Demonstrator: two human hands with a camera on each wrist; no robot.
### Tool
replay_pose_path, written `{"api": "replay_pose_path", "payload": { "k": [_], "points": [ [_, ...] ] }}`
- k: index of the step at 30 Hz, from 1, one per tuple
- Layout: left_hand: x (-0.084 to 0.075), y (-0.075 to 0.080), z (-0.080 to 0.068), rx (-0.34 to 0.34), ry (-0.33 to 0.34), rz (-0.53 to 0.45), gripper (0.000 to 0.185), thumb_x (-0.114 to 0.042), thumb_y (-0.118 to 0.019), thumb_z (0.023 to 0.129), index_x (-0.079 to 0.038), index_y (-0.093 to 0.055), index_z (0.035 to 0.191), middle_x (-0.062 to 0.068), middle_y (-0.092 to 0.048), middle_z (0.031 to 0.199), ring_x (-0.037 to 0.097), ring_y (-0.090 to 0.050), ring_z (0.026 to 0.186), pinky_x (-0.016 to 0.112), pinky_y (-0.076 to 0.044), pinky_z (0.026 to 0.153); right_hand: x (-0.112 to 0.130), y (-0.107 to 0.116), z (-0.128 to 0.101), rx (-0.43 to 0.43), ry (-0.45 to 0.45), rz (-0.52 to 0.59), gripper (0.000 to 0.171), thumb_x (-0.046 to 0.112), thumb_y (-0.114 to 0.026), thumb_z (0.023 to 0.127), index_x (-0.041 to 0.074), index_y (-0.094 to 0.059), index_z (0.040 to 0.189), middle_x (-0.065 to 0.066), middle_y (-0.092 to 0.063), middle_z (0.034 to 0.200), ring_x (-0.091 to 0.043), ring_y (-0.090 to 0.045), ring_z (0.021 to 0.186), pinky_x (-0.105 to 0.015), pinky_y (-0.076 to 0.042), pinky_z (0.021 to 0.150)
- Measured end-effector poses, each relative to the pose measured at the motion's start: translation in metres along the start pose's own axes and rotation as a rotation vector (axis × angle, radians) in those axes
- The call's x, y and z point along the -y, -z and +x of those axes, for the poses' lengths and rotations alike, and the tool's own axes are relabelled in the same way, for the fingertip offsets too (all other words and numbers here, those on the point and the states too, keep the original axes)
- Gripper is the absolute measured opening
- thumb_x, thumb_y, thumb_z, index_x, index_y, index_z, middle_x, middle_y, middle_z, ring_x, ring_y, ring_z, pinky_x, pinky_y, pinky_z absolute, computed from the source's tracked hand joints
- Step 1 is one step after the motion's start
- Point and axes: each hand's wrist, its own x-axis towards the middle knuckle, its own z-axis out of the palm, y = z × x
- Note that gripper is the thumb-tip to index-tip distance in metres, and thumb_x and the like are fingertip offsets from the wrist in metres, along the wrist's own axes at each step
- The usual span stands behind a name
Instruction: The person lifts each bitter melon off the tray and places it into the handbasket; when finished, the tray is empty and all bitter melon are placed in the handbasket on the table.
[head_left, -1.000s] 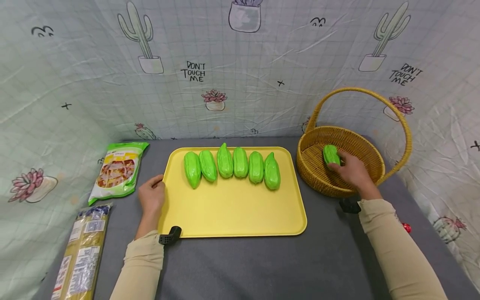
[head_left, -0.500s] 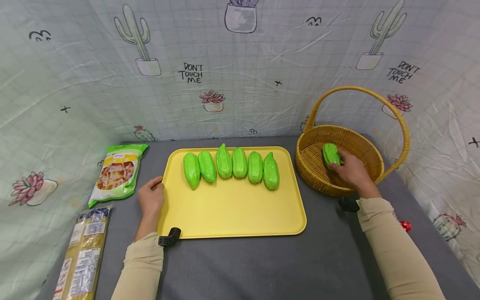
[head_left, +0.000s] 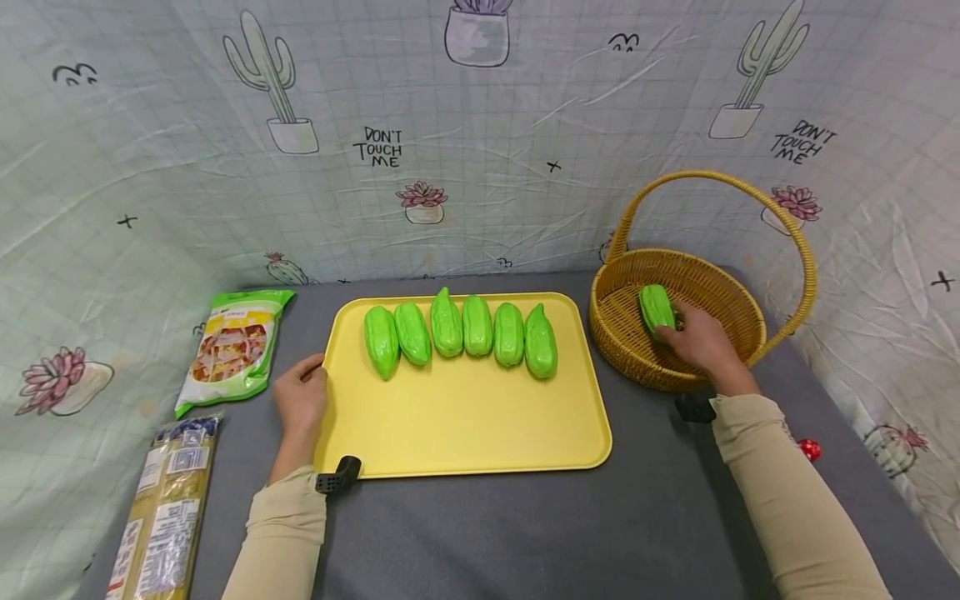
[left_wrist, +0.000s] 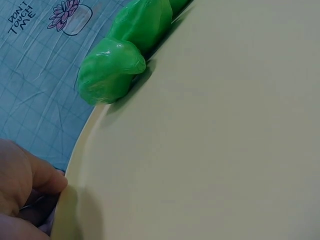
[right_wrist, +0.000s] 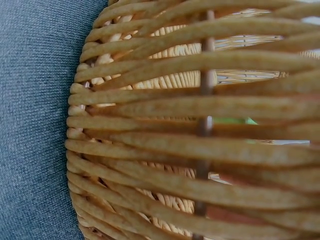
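Observation:
In the head view my right hand [head_left: 703, 340] reaches into the wicker basket [head_left: 626, 346] and grips a glossy green bitter melon [head_left: 656, 305] low inside it. Through the weave in the right wrist view, only a sliver of green shows past the basket wall [right_wrist: 150, 107]. My left hand [head_left: 302, 398] holds the left rim of the yellow tray [head_left: 465, 425], fingers curled at the edge; the left wrist view shows a fingertip [left_wrist: 59, 182] right on the rim. Several more bitter melons [head_left: 477, 325] lie side by side along the tray's far side.
A green-and-white food packet [head_left: 234, 350] lies left of the tray, with a long clear pack of noodles [head_left: 161, 508] nearer the front. The basket's tall handle [head_left: 712, 175] arches over it. A small red object [head_left: 810, 449] sits beside the right sleeve. Patterned cloth hangs behind.
The bitter melon in my right hand has shifted very slightly left inside the basket. My left hand has stayed at the tray rim, and the head view has drifted a little.

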Motion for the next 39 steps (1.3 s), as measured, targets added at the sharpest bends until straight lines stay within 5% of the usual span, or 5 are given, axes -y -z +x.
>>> {"api": "replay_pose_path", "payload": {
  "k": [16, 26, 39],
  "points": [
    [0.002, -0.001, 0.0, 0.002, 0.005, -0.001, 0.038, -0.009, -0.047, 0.104, 0.001, -0.064, 0.137, 0.025, -0.064, 0.135, 0.034, -0.06, 0.121, 0.022, -0.043, 0.084, 0.002, 0.0, -0.011, -0.171, 0.028, 0.034, 0.067, 0.029, -0.048, 0.107, -0.014, -0.027, 0.154, -0.041, -0.038, 0.15, -0.059, -0.039, 0.134, -0.068, -0.038, 0.106],
    [0.003, -0.001, 0.002, -0.011, 0.004, 0.001, 0.038, -0.009, -0.047, 0.103, 0.001, -0.064, 0.136, 0.025, -0.064, 0.135, 0.034, -0.061, 0.121, 0.015, -0.04, 0.078, 0.019, -0.001, -0.022, -0.319, 0.134, 0.084, 0.061, 0.03, -0.047, 0.108, -0.007, -0.034, 0.155, -0.037, -0.044, 0.15, -0.056, -0.053, 0.122, -0.067, -0.044, 0.099],
    [0.005, 0.0, 0.001, 0.006, 0.012, -0.017, 0.038, -0.009, -0.047, 0.105, -0.001, -0.063, 0.138, 0.024, -0.064, 0.135, 0.034, -0.06, 0.121, 0.021, -0.042, 0.083, 0.052, -0.008, -0.032, -0.37, 0.218, 0.122, 0.063, 0.036, -0.049, 0.107, 0.0, -0.036, 0.157, -0.036, -0.051, 0.144, -0.056, -0.053, 0.126, -0.068, -0.044, 0.101]
  ]
}}
